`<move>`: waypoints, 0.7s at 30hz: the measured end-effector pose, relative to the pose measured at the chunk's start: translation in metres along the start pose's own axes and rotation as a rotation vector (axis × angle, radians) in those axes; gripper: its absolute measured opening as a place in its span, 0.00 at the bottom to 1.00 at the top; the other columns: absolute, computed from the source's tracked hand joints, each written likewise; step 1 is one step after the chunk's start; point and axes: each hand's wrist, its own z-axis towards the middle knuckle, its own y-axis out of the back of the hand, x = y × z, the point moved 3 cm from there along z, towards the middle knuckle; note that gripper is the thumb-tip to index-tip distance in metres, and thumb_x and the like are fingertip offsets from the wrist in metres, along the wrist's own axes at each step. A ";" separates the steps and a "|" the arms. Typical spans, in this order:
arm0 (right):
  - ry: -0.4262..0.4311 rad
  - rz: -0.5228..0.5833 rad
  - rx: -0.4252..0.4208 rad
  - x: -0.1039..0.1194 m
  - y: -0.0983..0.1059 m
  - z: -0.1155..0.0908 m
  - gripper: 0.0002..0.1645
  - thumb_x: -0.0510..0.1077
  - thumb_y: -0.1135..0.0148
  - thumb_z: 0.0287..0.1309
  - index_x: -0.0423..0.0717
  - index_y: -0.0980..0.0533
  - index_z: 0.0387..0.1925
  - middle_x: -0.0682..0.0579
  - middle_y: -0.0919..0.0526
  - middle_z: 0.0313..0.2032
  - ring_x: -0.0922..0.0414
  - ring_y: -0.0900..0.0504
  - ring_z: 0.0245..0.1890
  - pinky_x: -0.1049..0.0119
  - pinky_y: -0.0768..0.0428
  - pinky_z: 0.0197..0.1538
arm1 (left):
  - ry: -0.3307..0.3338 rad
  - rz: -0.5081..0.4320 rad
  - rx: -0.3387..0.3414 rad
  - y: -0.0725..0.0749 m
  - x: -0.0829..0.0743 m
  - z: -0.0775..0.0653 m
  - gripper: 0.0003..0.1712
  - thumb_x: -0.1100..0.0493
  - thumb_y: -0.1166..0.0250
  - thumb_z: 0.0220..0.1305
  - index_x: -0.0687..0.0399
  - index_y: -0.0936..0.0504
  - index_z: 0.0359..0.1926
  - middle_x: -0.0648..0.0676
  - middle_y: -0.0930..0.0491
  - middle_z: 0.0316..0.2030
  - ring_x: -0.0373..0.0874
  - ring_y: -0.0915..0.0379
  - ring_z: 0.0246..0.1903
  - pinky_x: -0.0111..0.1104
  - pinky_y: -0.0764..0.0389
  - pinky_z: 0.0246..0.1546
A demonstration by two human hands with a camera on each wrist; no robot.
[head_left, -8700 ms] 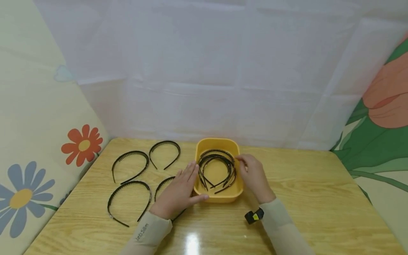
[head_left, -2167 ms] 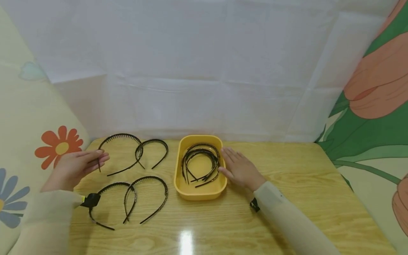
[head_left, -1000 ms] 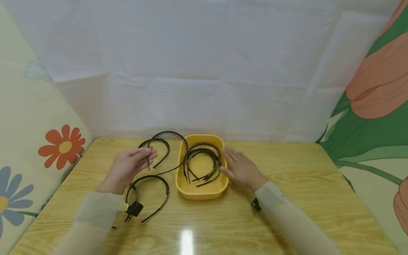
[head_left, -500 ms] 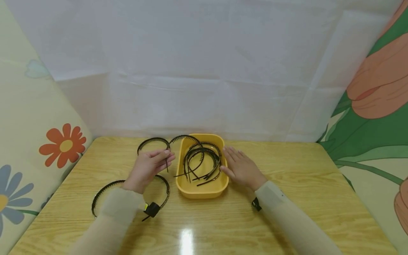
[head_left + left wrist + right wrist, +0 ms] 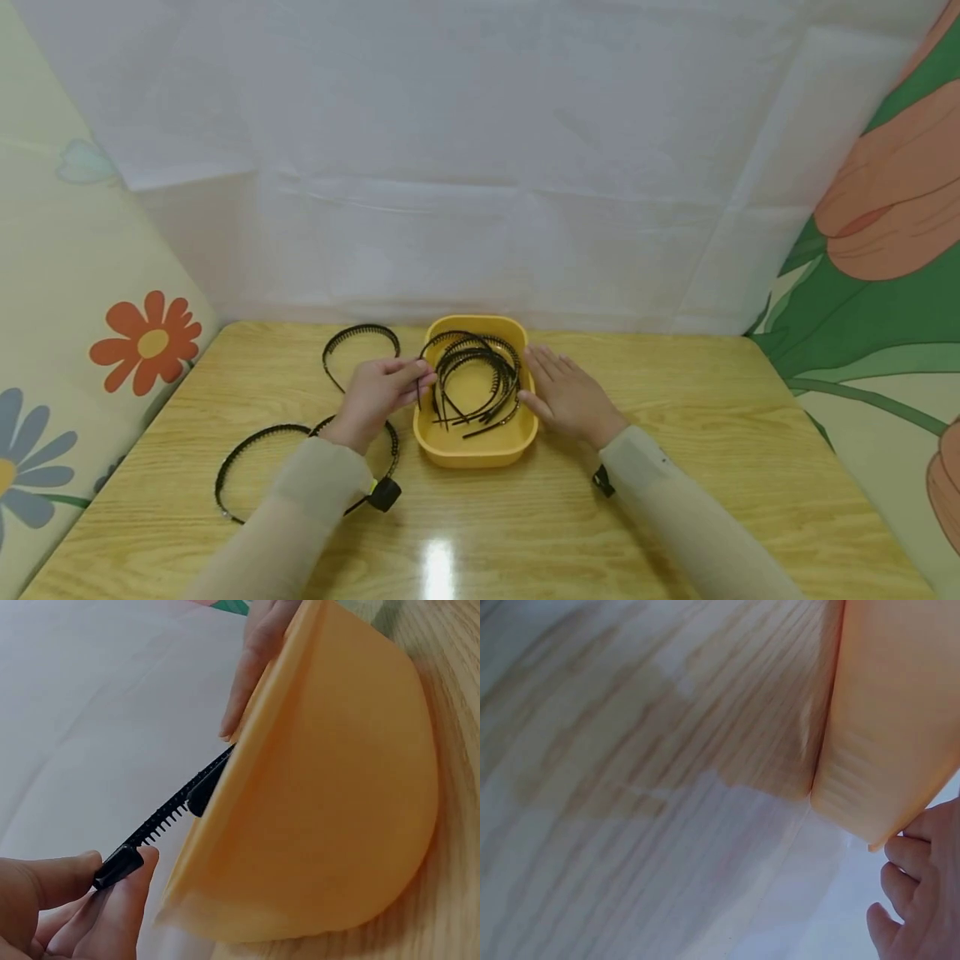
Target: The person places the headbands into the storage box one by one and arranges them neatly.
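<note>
My left hand (image 5: 378,396) pinches one end of a black toothed headband (image 5: 169,814) between thumb and fingers, at the left rim of the yellow plastic bin (image 5: 472,460). The headband's arch extends over the bin and overlaps several black headbands (image 5: 504,367) lying inside it. In the left wrist view its other tip shows close to the bin's rim. My right hand (image 5: 570,396) lies with fairly straight fingers against the bin's right rim. In the right wrist view, those fingers (image 5: 907,855) touch the rim from outside.
Left of the bin, a headband (image 5: 360,330) lies at the back of the wooden table (image 5: 675,467). Two more lie in front: a left one (image 5: 219,479) and one (image 5: 393,450) partly hidden by my left forearm. A white sheet (image 5: 420,167) hangs behind the table.
My left hand, earlier at the bin's left rim, took the back-left headband and has carried it right until its arch is over the bin. My right hand has stayed at the right rim.
</note>
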 end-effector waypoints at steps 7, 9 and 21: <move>0.004 0.000 -0.001 0.000 0.000 -0.001 0.43 0.60 0.60 0.79 0.35 0.52 0.78 0.40 0.49 0.78 0.43 0.50 0.78 0.46 0.45 0.78 | -0.015 0.102 0.016 -0.011 0.003 0.004 0.20 0.62 0.39 0.75 0.77 0.21 0.57 0.65 0.14 0.45 0.43 0.14 0.40 0.31 0.13 0.46; 0.005 0.002 -0.005 0.000 0.000 0.000 0.42 0.60 0.60 0.79 0.35 0.52 0.78 0.39 0.49 0.78 0.43 0.50 0.78 0.46 0.45 0.78 | -0.016 0.133 0.017 -0.013 0.002 0.004 0.19 0.62 0.40 0.75 0.77 0.20 0.56 0.65 0.14 0.44 0.44 0.15 0.39 0.32 0.13 0.46; 0.013 0.012 -0.027 0.000 0.000 -0.001 0.42 0.58 0.59 0.79 0.33 0.51 0.78 0.37 0.47 0.77 0.41 0.48 0.78 0.45 0.44 0.77 | -0.060 0.420 0.056 -0.027 -0.003 0.005 0.15 0.63 0.42 0.76 0.74 0.16 0.50 0.66 0.14 0.39 0.46 0.19 0.34 0.33 0.15 0.38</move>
